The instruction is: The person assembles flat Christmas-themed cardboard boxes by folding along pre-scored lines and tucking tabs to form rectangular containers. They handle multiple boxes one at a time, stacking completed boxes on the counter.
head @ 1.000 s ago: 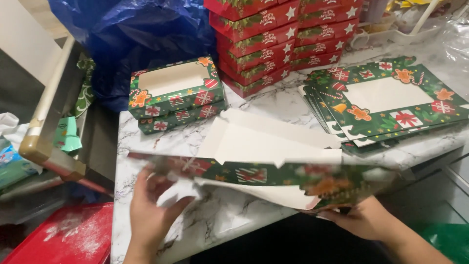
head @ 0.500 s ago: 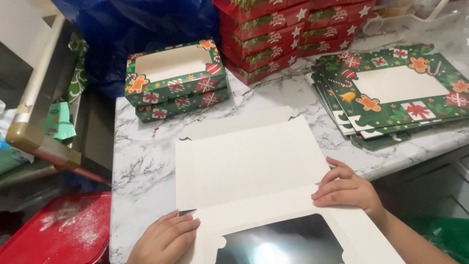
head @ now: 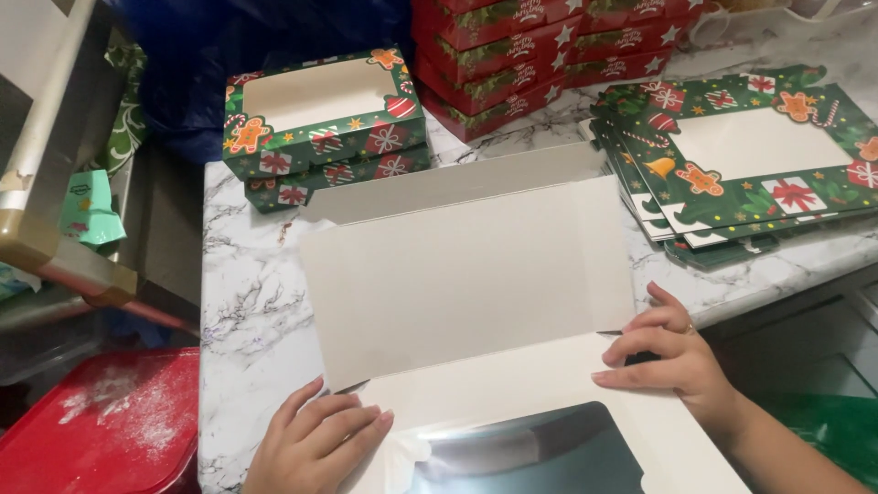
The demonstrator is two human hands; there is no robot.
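- One view only, head-worn; it looked steeply down and forward from above the near edge of the marble counter [head: 247,302].
- It sat close: both hands cut off at the bottom edge.
- Far stacks cropped at top; no second view shared the scene.

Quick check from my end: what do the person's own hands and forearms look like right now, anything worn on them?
Both are bare: no gloves and no sleeves in view. The left hand shows no ring or watch. The right hand wears a thin ring on one finger, and its bare forearm runs to the lower right corner. Nails are short and look unpainted.
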